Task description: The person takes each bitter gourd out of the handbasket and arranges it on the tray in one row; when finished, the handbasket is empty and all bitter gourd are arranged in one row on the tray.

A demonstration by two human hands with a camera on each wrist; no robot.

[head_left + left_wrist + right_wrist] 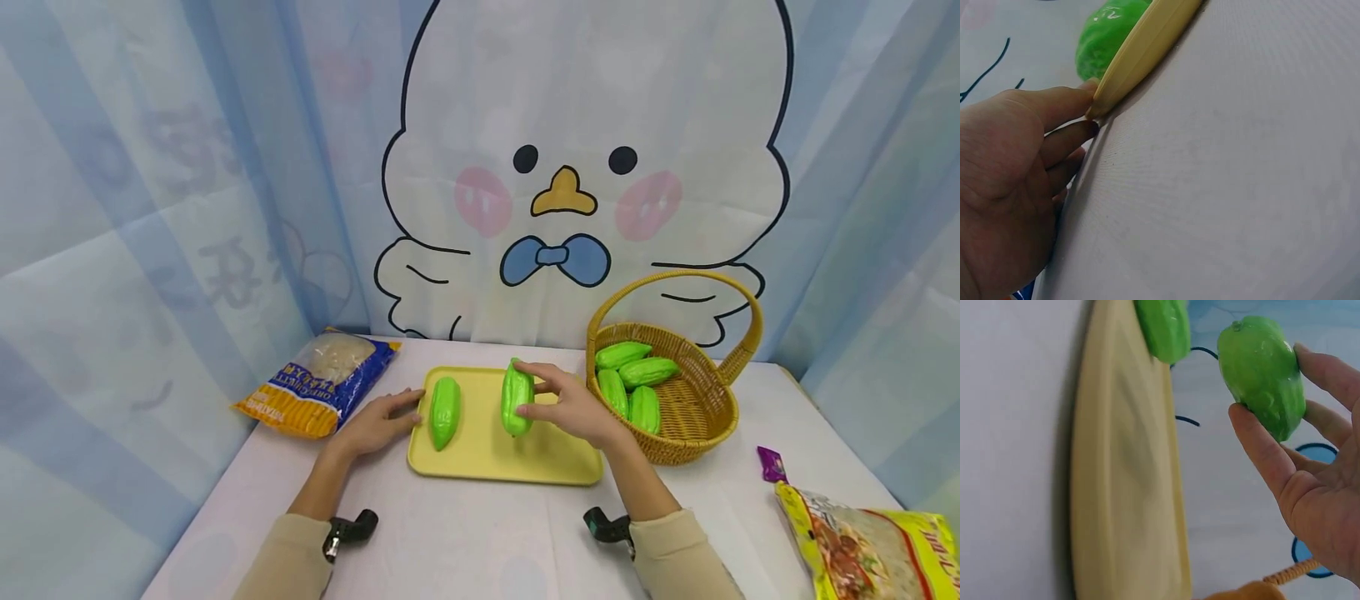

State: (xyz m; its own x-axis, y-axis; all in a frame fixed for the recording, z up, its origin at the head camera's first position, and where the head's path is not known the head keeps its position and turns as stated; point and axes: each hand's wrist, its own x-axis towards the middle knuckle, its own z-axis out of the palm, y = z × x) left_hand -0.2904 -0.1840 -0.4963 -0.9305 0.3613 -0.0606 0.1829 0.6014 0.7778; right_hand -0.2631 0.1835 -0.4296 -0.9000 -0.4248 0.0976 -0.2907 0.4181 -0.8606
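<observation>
A yellow tray (480, 458) lies on the table in front of me. My left hand (381, 423) pinches its left rim, the thumb on top and the index finger low at the outer edge (1138, 59). Lengthwise near that side of the tray rests a green, ridged bitter melon (446, 412), partly hidden behind the rim in the left wrist view. My right hand (572, 407) holds another bitter melon (1263, 375) between thumb and fingertips. In the right wrist view this one hangs above the tray surface, apart from it.
Right of the tray stands a wicker basket (708, 408) with a tall handle and several bitter melons (648, 372) inside. A blue and orange pasta bag (322, 379) lies at the left. At the right are a small purple packet (772, 464) and a yellow food bag (870, 542).
</observation>
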